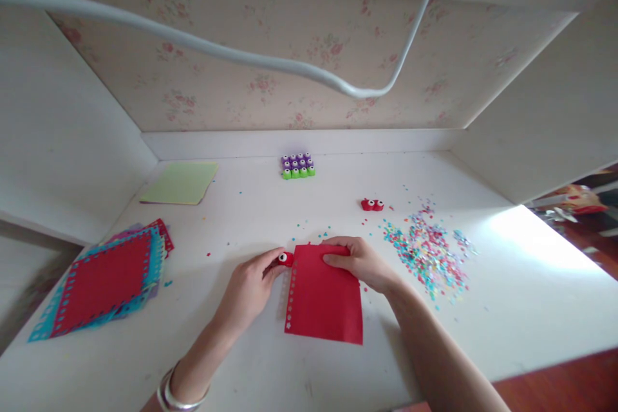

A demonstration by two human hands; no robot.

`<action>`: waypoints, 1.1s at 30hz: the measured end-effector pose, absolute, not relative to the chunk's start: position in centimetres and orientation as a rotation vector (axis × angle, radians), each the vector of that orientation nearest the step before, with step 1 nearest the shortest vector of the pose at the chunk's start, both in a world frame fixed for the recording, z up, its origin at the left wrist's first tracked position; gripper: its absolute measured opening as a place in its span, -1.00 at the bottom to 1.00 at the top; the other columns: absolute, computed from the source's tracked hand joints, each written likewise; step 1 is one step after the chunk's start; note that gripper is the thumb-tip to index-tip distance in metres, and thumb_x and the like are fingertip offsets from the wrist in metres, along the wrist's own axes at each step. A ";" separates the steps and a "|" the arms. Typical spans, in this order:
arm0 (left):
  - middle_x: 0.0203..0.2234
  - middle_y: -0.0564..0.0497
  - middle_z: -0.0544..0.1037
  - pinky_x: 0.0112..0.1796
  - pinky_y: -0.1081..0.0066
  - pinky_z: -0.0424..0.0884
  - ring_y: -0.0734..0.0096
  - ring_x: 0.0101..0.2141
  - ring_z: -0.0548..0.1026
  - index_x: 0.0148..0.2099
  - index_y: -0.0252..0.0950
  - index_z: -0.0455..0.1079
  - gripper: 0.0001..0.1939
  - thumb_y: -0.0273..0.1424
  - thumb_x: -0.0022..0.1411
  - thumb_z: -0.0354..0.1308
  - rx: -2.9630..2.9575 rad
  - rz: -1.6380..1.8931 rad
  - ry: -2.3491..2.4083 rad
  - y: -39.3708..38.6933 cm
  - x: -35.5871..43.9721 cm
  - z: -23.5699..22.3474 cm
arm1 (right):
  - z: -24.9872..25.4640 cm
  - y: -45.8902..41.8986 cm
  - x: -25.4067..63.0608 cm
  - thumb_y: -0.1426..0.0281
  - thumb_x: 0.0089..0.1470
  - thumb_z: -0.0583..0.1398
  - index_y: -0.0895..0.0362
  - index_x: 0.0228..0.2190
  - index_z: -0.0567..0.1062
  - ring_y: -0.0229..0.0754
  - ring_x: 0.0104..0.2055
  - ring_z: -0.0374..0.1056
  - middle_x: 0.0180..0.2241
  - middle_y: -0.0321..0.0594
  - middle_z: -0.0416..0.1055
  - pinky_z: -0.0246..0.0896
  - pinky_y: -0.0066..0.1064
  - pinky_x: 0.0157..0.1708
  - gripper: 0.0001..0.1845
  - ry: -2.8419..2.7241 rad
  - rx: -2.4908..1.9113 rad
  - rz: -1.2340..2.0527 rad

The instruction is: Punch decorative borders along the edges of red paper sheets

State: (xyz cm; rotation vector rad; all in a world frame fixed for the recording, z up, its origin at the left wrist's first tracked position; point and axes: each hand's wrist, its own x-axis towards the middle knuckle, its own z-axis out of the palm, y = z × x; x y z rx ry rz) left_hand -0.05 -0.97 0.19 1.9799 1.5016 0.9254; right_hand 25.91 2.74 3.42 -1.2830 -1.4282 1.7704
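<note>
Between thumb and fingers, my left hand [253, 283] grips a small red craft punch [286, 259] with a white, black-centred button on top. The punch sits at the upper left edge of a red sheet of paper [326, 299]. A row of small punched holes runs down that left edge, the lowest one star- or flower-shaped. My right hand [360, 261] pinches the sheet near its upper right corner, thumb on top and fingers partly hidden beneath. Two more red punches [372, 205] stand together behind my right hand.
Purple and green punches [298, 166] stand in rows near the back wall. Colourful paper confetti [432, 251] is heaped at right. Left lie punched red and blue sheets [106, 280] and a pale green paper stack [179, 183]. A white cable [232, 55] hangs across above.
</note>
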 end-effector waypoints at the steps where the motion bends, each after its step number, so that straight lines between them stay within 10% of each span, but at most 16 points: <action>1: -0.13 0.02 0.64 -0.16 0.34 0.58 0.25 -0.20 0.64 0.05 -0.15 0.47 -0.72 -0.35 0.29 0.18 1.975 0.927 1.496 -1.0 -0.1 0.2 | 3.4 2.7 25.9 0.21 0.02 0.29 0.13 -0.23 0.57 -0.13 -0.36 0.48 -0.31 -0.18 0.57 0.38 -0.37 -0.38 -0.70 -1.441 -1.283 1.770; 9: -0.12 -0.01 0.62 -0.09 0.28 0.54 0.27 -0.15 0.60 0.07 -0.14 0.44 -0.69 -0.42 0.29 0.18 2.058 0.916 1.415 -1.0 0.2 0.0 | 3.1 2.9 25.6 0.23 0.11 0.21 0.07 -0.16 0.56 -0.10 -0.34 0.49 -0.31 -0.22 0.57 0.39 -0.34 -0.39 -0.72 -1.740 -1.341 1.607; 17: -0.07 -0.07 0.58 -0.03 0.19 0.49 0.21 -0.06 0.53 0.10 -0.15 0.43 -0.65 -0.35 0.26 0.23 2.172 0.885 1.376 -0.7 0.1 0.0 | 3.0 2.3 25.5 0.32 0.09 0.26 -0.02 -0.05 0.55 0.08 0.09 0.28 0.04 -0.08 0.42 0.20 -0.02 0.09 -0.65 -2.220 -1.316 0.516; 25: -0.07 -0.03 0.57 0.00 0.24 0.47 0.27 -0.06 0.51 0.07 -0.14 0.45 -0.70 -0.45 0.29 0.17 2.135 0.850 1.342 -0.7 -0.1 0.3 | 2.2 0.0 24.8 0.26 0.19 0.18 -0.04 0.19 0.31 0.08 0.26 0.14 0.17 -0.16 0.34 -0.31 0.14 0.32 -0.46 -2.448 -1.152 0.635; 33: -0.08 -0.01 0.57 0.00 0.28 0.46 0.30 -0.07 0.52 0.06 -0.14 0.45 -0.69 -0.48 0.28 0.19 2.120 0.861 1.343 -0.8 -0.1 0.4 | 2.0 0.1 24.9 0.24 0.18 0.19 -0.01 0.22 0.28 0.08 0.29 0.11 0.17 -0.15 0.34 -0.32 0.14 0.32 -0.41 -2.437 -1.179 0.651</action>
